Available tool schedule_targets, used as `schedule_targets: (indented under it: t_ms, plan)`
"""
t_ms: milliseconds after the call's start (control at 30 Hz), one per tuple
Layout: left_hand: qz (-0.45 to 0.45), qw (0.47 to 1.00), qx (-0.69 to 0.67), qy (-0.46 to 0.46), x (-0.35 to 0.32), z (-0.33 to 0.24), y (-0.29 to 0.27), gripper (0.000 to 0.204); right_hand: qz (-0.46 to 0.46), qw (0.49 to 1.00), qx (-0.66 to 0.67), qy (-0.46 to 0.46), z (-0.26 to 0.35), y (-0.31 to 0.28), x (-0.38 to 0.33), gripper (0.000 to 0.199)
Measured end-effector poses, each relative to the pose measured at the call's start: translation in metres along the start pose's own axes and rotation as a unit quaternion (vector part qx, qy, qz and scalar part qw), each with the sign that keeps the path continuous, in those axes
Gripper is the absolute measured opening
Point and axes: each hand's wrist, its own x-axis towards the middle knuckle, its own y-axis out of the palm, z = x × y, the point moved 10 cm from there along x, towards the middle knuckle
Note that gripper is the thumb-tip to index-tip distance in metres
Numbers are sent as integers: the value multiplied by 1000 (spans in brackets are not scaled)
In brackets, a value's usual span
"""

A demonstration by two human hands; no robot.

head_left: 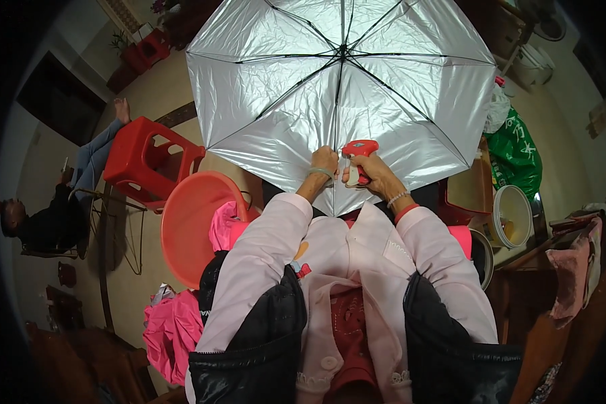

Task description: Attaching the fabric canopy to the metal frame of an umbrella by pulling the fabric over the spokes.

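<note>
While left grip (325,160) holds the spread umbrella (357,101), right grip (372,170) beside it clasps a red tool (361,147).

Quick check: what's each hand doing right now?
Left hand: closed, over the silver umbrella canopy; what its fingers pinch cannot be told.
Right hand: closed, holding a red-and-white handheld tool.
</note>
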Motion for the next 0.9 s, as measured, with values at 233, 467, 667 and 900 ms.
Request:
schedule_targets:
  t_ms: [233,467,667,900]
  plan:
    - [-22,1000,-22,6,1,-1,-1,13,0,995,103,16,-8,-11,8,28]
    - [-11,999,-48,-18,-2,-3,-1,12,-21,996,83,-25,1,-13,5,30]
    - [69,995,71,-15,19,-1,-9,14,-30,980,-175,-85,38,9,-15,20]
    - [117,983,139,-33,36,-11,-59,12,-124,755,-566,-308,114,27,-57,24]
